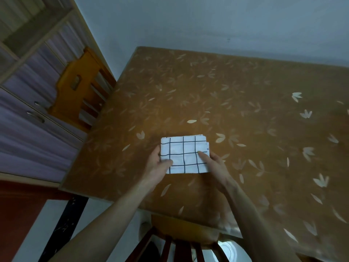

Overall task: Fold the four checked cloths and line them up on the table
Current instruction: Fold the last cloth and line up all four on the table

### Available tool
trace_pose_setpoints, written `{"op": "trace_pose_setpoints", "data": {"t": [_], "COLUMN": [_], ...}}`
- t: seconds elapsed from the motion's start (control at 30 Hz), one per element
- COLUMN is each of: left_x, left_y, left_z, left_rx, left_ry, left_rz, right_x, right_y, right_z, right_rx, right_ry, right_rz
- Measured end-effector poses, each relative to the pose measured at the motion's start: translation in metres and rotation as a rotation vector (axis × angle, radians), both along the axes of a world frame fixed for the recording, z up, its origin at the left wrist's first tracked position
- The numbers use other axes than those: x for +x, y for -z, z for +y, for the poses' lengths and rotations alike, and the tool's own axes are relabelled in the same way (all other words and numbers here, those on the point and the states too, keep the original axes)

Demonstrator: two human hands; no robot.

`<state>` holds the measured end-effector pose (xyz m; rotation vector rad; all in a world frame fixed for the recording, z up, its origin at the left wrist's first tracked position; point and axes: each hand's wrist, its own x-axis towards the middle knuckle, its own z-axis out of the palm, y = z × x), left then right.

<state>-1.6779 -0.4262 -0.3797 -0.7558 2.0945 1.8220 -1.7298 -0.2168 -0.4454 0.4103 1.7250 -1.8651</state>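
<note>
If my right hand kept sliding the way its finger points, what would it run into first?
Only more of the folded checked cloth under the right hand; past its far left edge, bare table, it seems.

Under my hands lies a folded white cloth with thin dark grid lines, soft, matt woven fabric. The table wears a smooth brown covering printed with pale leaves, faintly sheeny. The orange wooden chair beside it looks varnished, and the cupboard's small metal handles glint.
</note>
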Motion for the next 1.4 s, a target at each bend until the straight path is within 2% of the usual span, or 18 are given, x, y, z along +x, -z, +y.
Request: {"op": "trace_pose_setpoints", "data": {"t": [0.23,0.4,0.6,0.87,1.4], "left_x": [0.022,0.046,0.074,0.118,0.19], "left_y": [-0.036,-0.064,-0.105,-0.147,-0.187], "left_z": [0.013,0.017,0.021,0.059,0.239], "left_rx": [-0.048,-0.102,-0.095,0.006,0.112], "left_ry": [-0.14,-0.124,-0.026,0.169,0.537], "left_rz": [0.04,0.137,0.263,0.377,0.471], "right_x": [0.024,0.055,0.111,0.198,0.35], "right_y": [-0.045,-0.097,-0.158,-0.211,-0.255], "right_z": [0.005,0.017,0.039,0.073,0.212], "right_rx": [-0.037,0.025,0.121,0.232,0.399], "right_ry": [0.101,0.125,0.188,0.446,0.89], "right_rz": [0.183,0.295,0.404,0.441,0.418]}}
